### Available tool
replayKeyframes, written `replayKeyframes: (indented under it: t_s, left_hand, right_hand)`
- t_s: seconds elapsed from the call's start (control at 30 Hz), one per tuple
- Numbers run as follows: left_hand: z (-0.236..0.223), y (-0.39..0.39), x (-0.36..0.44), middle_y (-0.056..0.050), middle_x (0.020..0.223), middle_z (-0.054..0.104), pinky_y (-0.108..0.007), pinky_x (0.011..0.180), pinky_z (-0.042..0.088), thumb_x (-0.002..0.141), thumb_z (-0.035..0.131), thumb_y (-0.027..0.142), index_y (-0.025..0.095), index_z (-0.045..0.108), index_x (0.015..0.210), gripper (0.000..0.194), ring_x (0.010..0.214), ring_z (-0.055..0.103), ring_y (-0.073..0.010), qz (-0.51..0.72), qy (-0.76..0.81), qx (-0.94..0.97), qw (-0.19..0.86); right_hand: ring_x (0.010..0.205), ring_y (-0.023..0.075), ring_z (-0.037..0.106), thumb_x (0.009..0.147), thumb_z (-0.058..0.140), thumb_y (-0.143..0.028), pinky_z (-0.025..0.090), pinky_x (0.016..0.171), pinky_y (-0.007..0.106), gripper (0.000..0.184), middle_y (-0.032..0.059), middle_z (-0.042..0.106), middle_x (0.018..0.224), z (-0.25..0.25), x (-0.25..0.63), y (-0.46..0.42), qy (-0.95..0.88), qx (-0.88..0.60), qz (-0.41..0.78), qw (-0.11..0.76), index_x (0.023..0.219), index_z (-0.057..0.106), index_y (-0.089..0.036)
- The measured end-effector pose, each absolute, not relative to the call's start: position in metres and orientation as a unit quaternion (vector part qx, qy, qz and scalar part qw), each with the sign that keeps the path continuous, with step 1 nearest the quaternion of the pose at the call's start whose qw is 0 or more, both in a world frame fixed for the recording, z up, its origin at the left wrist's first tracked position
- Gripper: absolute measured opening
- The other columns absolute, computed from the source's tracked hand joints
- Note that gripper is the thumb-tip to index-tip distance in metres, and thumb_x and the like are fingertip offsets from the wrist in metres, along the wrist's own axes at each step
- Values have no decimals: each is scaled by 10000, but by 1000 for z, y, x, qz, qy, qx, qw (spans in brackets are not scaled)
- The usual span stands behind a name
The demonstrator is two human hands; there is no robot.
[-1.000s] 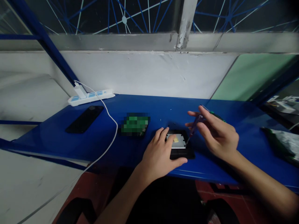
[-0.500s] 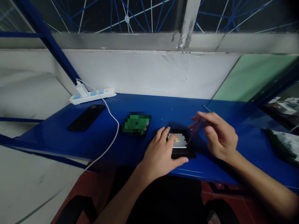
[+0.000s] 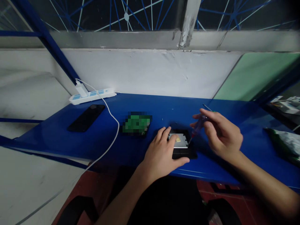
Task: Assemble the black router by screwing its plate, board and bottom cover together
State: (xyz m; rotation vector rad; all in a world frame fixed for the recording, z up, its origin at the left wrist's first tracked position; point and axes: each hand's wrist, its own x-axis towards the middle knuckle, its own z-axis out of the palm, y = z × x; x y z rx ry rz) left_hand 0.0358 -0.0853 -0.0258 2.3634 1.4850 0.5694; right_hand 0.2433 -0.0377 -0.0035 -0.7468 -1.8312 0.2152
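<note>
A small black device with a silver metal plate (image 3: 180,141) lies near the front edge of the blue shelf (image 3: 145,109). My left hand (image 3: 161,156) rests on its left side, fingers spread over the top and thumb along the front edge, holding it in place. My right hand (image 3: 221,134) is closed around a purple-handled screwdriver (image 3: 197,128), tilted so that its tip touches the plate's right edge.
A green circuit board (image 3: 137,122) lies left of the device. A black phone (image 3: 86,117) and a white power strip (image 3: 92,96) with a white charger cable (image 3: 112,125) sit at the far left. A thin tool (image 3: 207,107) lies behind my right hand. A green-and-white bag (image 3: 284,142) is at the right.
My right hand closed its fingers tighter on the screwdriver and shifted slightly, the tip staying at the plate's right edge. My left hand has stayed put.
</note>
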Motion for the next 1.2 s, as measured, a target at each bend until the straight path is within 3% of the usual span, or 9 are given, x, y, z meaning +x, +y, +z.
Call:
replayKeyframes:
  t_s: [0.17,0.3,0.47,0.7,0.93,1.2]
  left_hand:
    - [-26,-85,36,-155,1562,391,-519,1165,363,786,765,568,195,544,1301,673,1484,276,-360,198,516,820,149]
    - [-26,-85,35,-152,1562,391,-521,1163,365,789,763,567,202,554,1286,651,1487,272,-361,198,515,821,149]
    - [-27,-84,35,-151,1555,401,-524,1156,375,796,751,582,206,556,1289,651,1479,288,-357,194,515,823,142]
    - [-27,-85,35,-150,1554,407,-517,1159,372,798,746,582,204,557,1297,654,1483,283,-349,195,514,823,140]
    - [-28,-86,35,-164,1552,409,-506,1173,359,792,751,588,174,506,1363,747,1480,291,-339,204,516,821,133]
    - [-27,-85,35,-162,1555,401,-503,1165,368,795,752,583,193,539,1306,677,1479,290,-342,200,514,823,136]
  right_hand:
    - [732,187,660,841,714,-173,588,599,361,482,36,658,932,-10,248,-32,-770,-305,68,556,1283,640,-350]
    - [779,203,698,910,618,-181,605,641,388,391,65,667,1014,-9,248,-33,-774,-282,105,557,1279,643,-308]
    - [847,191,735,946,547,-128,619,746,399,497,77,698,1177,-5,244,-38,-775,-302,116,543,1410,543,-307]
    - [745,191,661,807,750,-126,576,600,364,549,38,653,938,-8,248,-31,-783,-281,50,552,1303,635,-332]
    - [797,196,683,911,603,-147,590,685,408,513,73,632,1063,-5,248,-33,-804,-270,63,526,1398,560,-303]
    - [857,182,723,955,482,-105,591,757,386,535,97,667,1203,0,244,-37,-805,-286,60,517,1461,497,-275]
